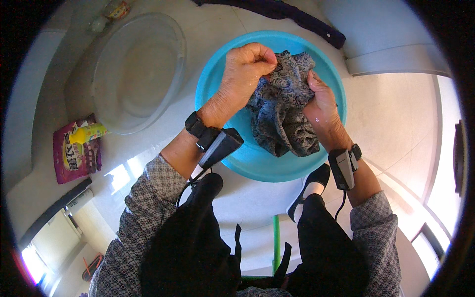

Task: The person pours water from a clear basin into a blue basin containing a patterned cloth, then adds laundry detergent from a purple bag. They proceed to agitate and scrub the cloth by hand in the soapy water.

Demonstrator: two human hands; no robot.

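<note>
A grey cloth garment (287,111) with a dark swirling pattern hangs bunched over a turquoise plastic basin (256,172) on the floor. With thumb and fingers, my left hand (248,65) pinches its upper left edge. My right hand (324,102) grips the cloth from the right side, thumb on top and the other fingers mostly hidden behind it. Wet spots glisten on my right hand. Folds of the fabric hide part of the basin's inside, so I cannot tell how much water it holds.
At the left stands a large translucent tub (141,74). Beside it are a purple printed bag (70,159) and a yellow bottle (87,133). Dark cloth (282,13) lies beyond the basin. My shoes (315,178) flank the basin's near side. A white cabinet (386,37) stands far right.
</note>
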